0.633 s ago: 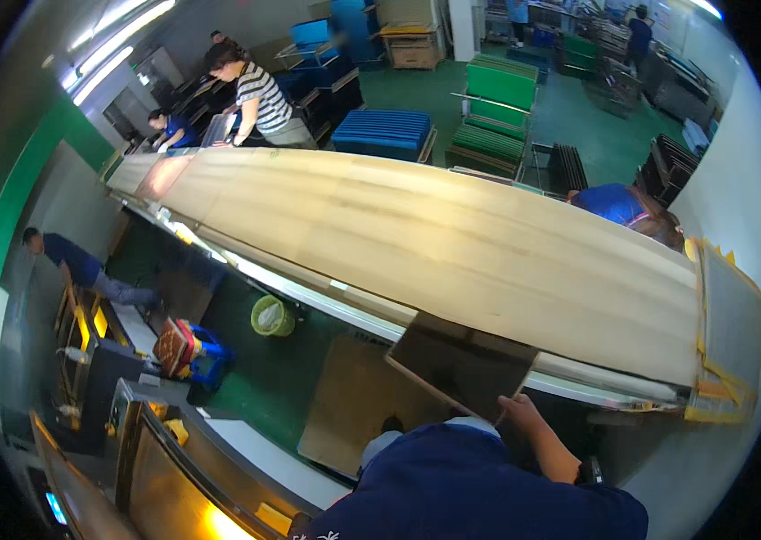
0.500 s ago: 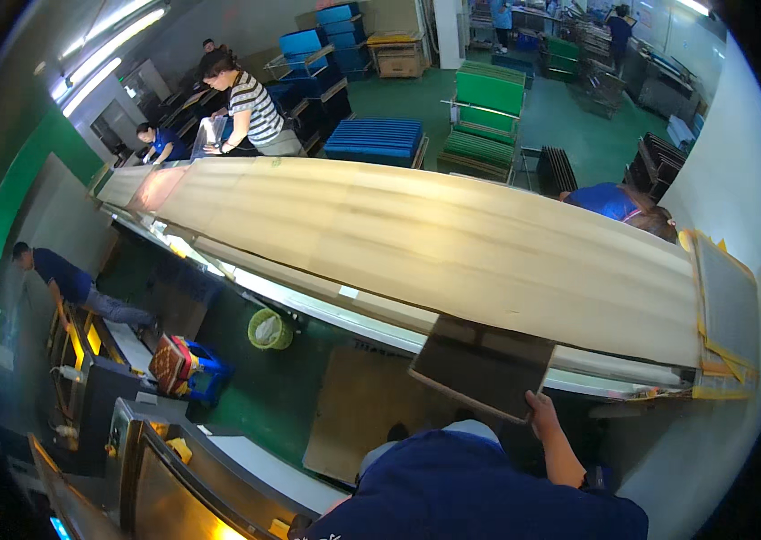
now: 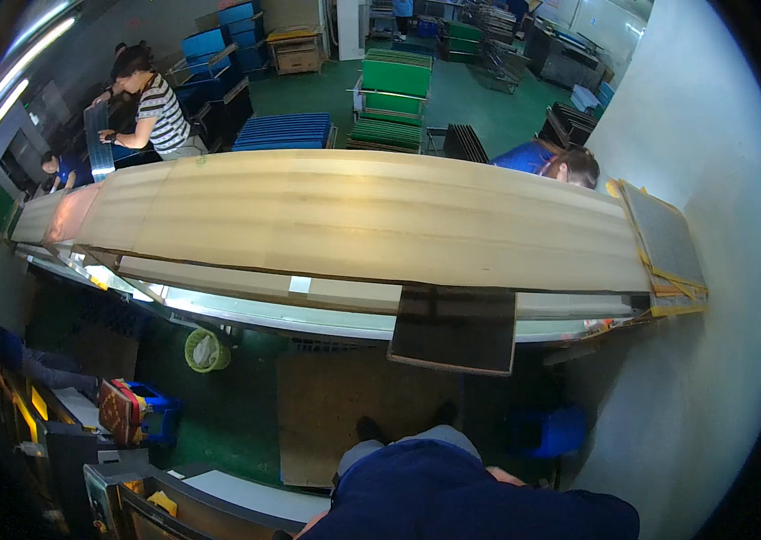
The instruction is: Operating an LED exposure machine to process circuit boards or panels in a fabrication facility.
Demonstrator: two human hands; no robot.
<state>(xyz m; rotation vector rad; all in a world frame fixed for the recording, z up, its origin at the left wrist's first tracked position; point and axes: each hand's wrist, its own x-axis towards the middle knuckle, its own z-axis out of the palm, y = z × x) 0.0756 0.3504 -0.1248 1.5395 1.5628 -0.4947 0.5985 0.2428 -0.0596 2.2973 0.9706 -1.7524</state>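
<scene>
A dark rectangular panel (image 3: 454,333) with a thin pale rim juts toward me from beneath the long beige tabletop (image 3: 380,211). Neither hand touches it. My right hand (image 3: 504,475) is low beside my right hip, only a small part showing past my shirt; its fingers cannot be made out. Of my left hand (image 3: 313,524) just a sliver of skin appears at the lower edge, by the dark machine (image 3: 218,513), and its fingers are hidden. I stand facing the table, the panel slightly right of my feet.
A brown mat (image 3: 317,405) lies under my feet. Left of it stand a green waste basket (image 3: 193,360) and a blue stool (image 3: 161,416); a blue bin (image 3: 560,432) is right. Across the table, people work near racks of blue (image 3: 281,131) and green panels (image 3: 396,79).
My right hand has let go of the dark panel's near corner and dropped back to my hip. The panel sits farther under the tabletop. My view has swung left.
</scene>
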